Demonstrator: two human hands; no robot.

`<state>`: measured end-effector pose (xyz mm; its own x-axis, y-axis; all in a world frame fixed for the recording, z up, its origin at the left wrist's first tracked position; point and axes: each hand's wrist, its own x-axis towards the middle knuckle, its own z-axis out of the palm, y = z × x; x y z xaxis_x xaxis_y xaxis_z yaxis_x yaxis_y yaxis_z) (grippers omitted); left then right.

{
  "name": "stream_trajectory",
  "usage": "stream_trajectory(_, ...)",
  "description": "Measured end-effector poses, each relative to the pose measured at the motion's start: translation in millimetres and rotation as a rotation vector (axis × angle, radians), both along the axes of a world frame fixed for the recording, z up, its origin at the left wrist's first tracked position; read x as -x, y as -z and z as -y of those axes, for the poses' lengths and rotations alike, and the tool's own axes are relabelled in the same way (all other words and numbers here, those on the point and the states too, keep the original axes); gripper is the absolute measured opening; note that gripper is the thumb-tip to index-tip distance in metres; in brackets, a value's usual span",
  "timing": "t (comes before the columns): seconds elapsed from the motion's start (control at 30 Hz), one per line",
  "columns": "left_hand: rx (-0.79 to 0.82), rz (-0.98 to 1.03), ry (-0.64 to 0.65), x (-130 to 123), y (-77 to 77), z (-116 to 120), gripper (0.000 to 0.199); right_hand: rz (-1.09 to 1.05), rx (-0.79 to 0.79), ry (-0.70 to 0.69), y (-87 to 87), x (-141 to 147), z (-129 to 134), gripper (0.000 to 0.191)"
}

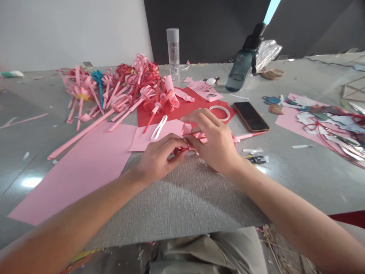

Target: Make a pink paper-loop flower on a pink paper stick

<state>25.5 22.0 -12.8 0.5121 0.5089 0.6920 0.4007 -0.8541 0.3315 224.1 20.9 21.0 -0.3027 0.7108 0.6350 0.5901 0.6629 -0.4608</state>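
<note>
On the grey mat at the table's front, both my hands work close together at a pink and red paper flower [237, 139]. Its thin rolled stem points right from under my right palm. My left hand [159, 155] is closed, thumb and forefinger pinching a red bit of paper at the flower's left end. My right hand [216, 141] is bent over the flower with its thumb against it, hiding most of the flower. Beneath and beyond my fingers lies a pink sheet [142, 141], with a white folded strip [159, 127] on it.
Finished paper flowers [125, 85] lie piled at back left. A roll of tape [219, 113] rests on a red sheet [182, 113]. To the right are a phone [251, 116], a cutter knife [256, 160] and a teal spray bottle [242, 66]. A clear bottle [173, 53] stands behind.
</note>
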Motion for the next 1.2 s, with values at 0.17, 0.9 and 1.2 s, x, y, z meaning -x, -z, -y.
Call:
stream_trajectory(0.17,-0.006,0.003,-0.016,0,-0.6,0,0.008,0.041,-0.045,0.044,-0.8,-1,0,0.039)
stream_trajectory(0.9,0.206,0.158,-0.121,0,-2.0,-6,0.003,0.206,-0.153,-0.087,-10.6,-13,3,0.054)
stream_trajectory(1.2,0.231,0.131,-0.079,1,-1.1,-4,0.005,0.228,-0.21,-0.093,-5.9,-9,2,0.053)
